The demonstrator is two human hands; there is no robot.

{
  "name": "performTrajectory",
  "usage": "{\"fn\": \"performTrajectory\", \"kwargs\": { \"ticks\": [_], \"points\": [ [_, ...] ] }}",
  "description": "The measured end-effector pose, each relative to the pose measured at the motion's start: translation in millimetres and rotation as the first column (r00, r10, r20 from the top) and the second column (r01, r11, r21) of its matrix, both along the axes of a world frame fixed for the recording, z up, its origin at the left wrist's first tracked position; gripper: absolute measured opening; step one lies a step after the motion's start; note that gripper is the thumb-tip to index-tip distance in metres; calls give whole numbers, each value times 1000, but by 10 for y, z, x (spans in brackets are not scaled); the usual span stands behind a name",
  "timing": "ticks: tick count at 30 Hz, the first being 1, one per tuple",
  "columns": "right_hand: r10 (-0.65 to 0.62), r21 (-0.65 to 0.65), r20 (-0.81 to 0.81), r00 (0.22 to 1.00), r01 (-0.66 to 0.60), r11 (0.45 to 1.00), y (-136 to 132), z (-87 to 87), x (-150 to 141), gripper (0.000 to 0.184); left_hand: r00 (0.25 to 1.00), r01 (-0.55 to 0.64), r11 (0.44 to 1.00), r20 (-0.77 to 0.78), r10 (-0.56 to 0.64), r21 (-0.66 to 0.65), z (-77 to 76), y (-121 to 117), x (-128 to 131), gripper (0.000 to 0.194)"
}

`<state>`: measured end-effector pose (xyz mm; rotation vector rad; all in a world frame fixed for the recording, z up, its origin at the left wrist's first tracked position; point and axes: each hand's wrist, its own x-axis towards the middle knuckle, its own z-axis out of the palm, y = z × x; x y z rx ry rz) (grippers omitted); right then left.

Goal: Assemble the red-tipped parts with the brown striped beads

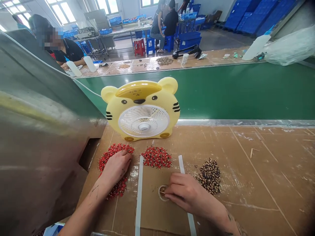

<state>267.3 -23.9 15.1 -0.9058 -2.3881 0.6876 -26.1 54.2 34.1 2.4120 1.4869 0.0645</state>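
Note:
My left hand [115, 167] lies on a pile of small red parts [108, 155] at the left of the cardboard-covered bench, its fingers curled down into the pile. My right hand [184, 191] rests near the bench's front, fingers pinched together beside a small round ring [161, 192] on the cardboard; what the fingertips hold I cannot make out. A second red pile [157, 156] lies between two white tape strips [139, 193]. A heap of dark and pale small parts [210, 175] sits just right of my right hand.
A yellow tiger-shaped desk fan [141, 109] stands behind the piles. A green conveyor belt [233, 91] runs behind it. A grey metal housing [36, 131] fills the left. Across the belt a person [64, 49] sits at another bench with white bottles [90, 64]; others sit farther back.

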Motion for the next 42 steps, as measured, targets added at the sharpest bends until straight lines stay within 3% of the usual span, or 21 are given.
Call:
{"fn": "performTrajectory", "kwargs": {
  "ticks": [4,6,8,11,14,20,28,33,37,39,42],
  "points": [
    [-4,31,-4,1000,4,1000,4,-13,-23,24,944,-75,997,322,72,-4,38,-54,0,21],
    [3,45,8,1000,-3,999,10,-28,-28,26,845,-164,981,498,193,-102,62,-119,79,17],
    [-8,79,16,1000,6,997,17,-38,-29,29,690,-198,935,636,346,-294,81,-186,216,14],
    [-35,125,33,999,31,992,22,-31,-27,31,451,-29,826,730,513,-562,65,-242,438,14],
    [13,103,81,997,-21,994,23,-5,-25,28,340,128,754,743,577,-644,-32,-242,558,13],
    [5,107,95,995,-15,994,33,5,-48,27,312,178,767,775,550,-616,-238,-259,552,4],
    [53,54,135,989,-61,997,42,18,-41,25,385,189,701,709,591,-687,-203,-309,575,11],
    [20,73,112,993,-28,997,59,34,-59,27,313,213,732,755,576,-647,-212,-331,616,6],
    [24,89,113,993,-34,995,73,49,-58,26,258,271,664,717,647,-697,-237,-358,649,1],
    [23,78,126,992,-33,996,76,55,-52,26,270,264,625,678,684,-735,-264,-368,651,5],
    [42,68,139,989,-52,996,75,50,-44,27,297,205,622,654,696,-755,-314,-379,645,10]
  ]
}}
